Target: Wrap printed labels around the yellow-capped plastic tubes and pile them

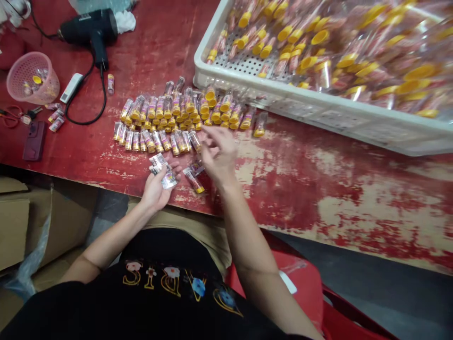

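Note:
My left hand (158, 185) is palm up near the table's front edge, with thumb and fingers around several small printed clear sleeves (166, 176). To its right, my right hand (221, 153) hovers with bent, parted fingers and nothing visible between them. Its fingertips are beside the last tube (194, 140) of a front row of small clear tubes with yellow caps (157, 141). Behind that row, many more capped tubes (176, 105) are stacked. A single wrapped tube (193, 180) lies between my hands, beside some loose sleeves (197, 167) partly hidden by my right hand.
A large white crate (307, 101) of yellow-capped tubes spans the back right. At the left are a black heat gun (88, 29) with its cable, a pink basket (33, 78), a phone (34, 140), red scissors (11, 116) and keys. A red stool (300, 283) stands below the table's edge.

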The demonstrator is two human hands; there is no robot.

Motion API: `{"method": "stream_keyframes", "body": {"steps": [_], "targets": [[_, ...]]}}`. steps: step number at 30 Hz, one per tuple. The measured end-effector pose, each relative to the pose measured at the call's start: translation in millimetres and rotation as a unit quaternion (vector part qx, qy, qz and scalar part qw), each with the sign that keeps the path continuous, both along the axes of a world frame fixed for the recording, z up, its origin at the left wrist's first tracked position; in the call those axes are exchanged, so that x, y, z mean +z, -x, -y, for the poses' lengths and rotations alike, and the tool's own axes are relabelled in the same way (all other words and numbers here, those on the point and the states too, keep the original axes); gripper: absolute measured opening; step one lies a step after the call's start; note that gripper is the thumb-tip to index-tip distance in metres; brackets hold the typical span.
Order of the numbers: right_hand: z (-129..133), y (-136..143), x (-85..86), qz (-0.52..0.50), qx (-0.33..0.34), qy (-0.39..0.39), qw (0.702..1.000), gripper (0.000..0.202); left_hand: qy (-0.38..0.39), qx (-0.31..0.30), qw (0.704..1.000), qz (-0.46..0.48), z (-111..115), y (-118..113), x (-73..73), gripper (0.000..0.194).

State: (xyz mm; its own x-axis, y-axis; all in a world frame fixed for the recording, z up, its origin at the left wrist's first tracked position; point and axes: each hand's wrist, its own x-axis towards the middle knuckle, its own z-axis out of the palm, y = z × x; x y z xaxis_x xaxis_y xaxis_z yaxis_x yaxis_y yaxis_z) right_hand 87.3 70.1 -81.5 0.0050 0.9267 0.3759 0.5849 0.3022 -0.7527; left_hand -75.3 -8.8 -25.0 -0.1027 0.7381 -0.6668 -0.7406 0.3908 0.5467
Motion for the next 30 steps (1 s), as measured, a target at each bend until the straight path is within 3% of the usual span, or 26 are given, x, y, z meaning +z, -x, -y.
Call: {"method": "stream_keyframes", "body": {"steps": [4,6,8,10,13,15,18,25,30], "targets": [[-8.3,-50.7,-3.3,0.141,-0.042,0.076,0.986,0.020,-0.018,0.006,1.000,0.014,1.0,-1.1,-0.5,0.031],[6.8,-55.7,-2.6,0.092,-0.021,0.106,0.990,0.018,-0.010,0.008,1.000,0.021,0.4,-7.4,-1.0,0.032],[33.7,-42.2,2.8,-0.042,0.030,0.122,0.991,0.021,-0.008,0.015,1.000,0.025,-0.1,-15.8,-1.1,0.032],[63.0,-17.5,11.2,-0.177,0.088,0.153,0.968,0.022,-0.016,0.020,0.999,0.021,0.4,-24.7,-0.2,0.031],[89.9,15.4,21.9,-0.274,0.060,0.164,0.946,0.023,-0.038,0.019,0.999,0.000,3.2,-34.7,2.5,0.030],[93.2,24.4,25.5,-0.309,0.012,0.160,0.937,0.025,-0.054,0.019,0.998,-0.022,5.4,-38.1,4.0,0.029],[89.2,23.7,29.1,-0.344,-0.001,0.173,0.923,0.025,-0.089,0.036,0.992,-0.082,6.3,-39.4,3.3,0.036],[90.8,26.6,38.1,-0.335,-0.032,0.133,0.932,0.028,-0.119,0.075,0.972,-0.188,0.7,-39.6,-5.1,0.046],[94.8,11.6,43.5,-0.476,0.018,0.149,0.867,0.034,-0.091,0.085,0.981,-0.147,-0.2,-39.2,4.6,0.049]]}}
